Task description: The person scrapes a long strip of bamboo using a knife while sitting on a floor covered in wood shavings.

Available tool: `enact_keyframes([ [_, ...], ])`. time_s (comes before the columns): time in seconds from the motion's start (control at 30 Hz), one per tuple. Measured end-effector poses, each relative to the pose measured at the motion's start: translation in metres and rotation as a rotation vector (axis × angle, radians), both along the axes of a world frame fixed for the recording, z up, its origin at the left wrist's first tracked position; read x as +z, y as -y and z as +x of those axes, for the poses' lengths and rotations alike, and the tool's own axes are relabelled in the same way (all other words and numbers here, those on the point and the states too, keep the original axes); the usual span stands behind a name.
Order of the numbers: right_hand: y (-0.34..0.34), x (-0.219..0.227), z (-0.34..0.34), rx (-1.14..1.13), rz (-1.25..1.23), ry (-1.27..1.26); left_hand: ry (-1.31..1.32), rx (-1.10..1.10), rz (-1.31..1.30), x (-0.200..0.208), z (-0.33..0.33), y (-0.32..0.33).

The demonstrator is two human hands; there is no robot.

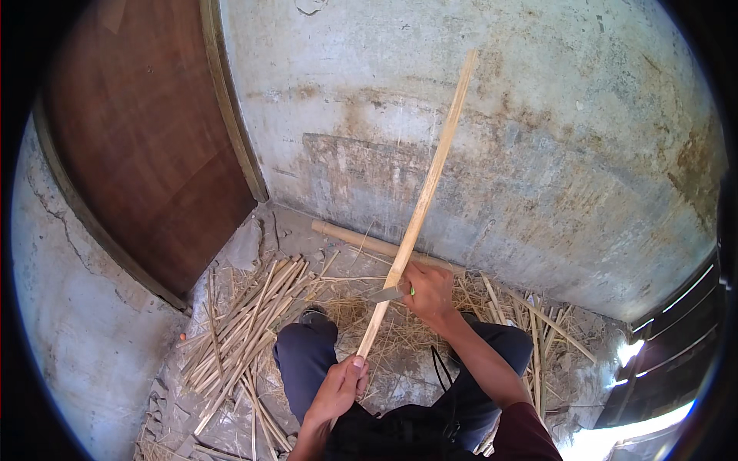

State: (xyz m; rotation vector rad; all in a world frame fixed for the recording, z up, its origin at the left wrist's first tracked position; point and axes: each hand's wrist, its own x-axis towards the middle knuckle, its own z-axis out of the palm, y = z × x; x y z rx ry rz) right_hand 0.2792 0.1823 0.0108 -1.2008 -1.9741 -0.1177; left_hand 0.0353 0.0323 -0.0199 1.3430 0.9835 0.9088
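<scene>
A long pale split-bamboo strip slants up and away from my lap, its far end raised in front of the wall. My left hand is closed around its near end, just above my lap. In my right hand is a knife, its short blade lying across the strip between my two hands. A bit of green shows at the knife's handle; the fingers hide the rest. My knees are spread on either side of the strip.
A heap of cut strips lies on the floor to my left, and more strips lie to the right. A bamboo pole rests along the wall's foot. Shavings litter the ground. A brown door stands at left.
</scene>
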Motion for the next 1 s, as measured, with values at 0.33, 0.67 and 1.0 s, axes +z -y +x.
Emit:
enact_keyframes([
  [0.33,-0.006,0.002,0.012,-0.177,0.067,0.026,0.051,-0.039,-0.016,0.01,0.006,-0.004],
  [0.67,-0.002,-0.012,-0.021,0.158,-0.552,-0.327,0.039,0.021,-0.079,0.001,-0.01,-0.009],
  [1.0,-0.004,-0.004,-0.012,-0.085,-0.043,0.033,0.002,0.006,0.034,-0.005,-0.003,-0.001],
])
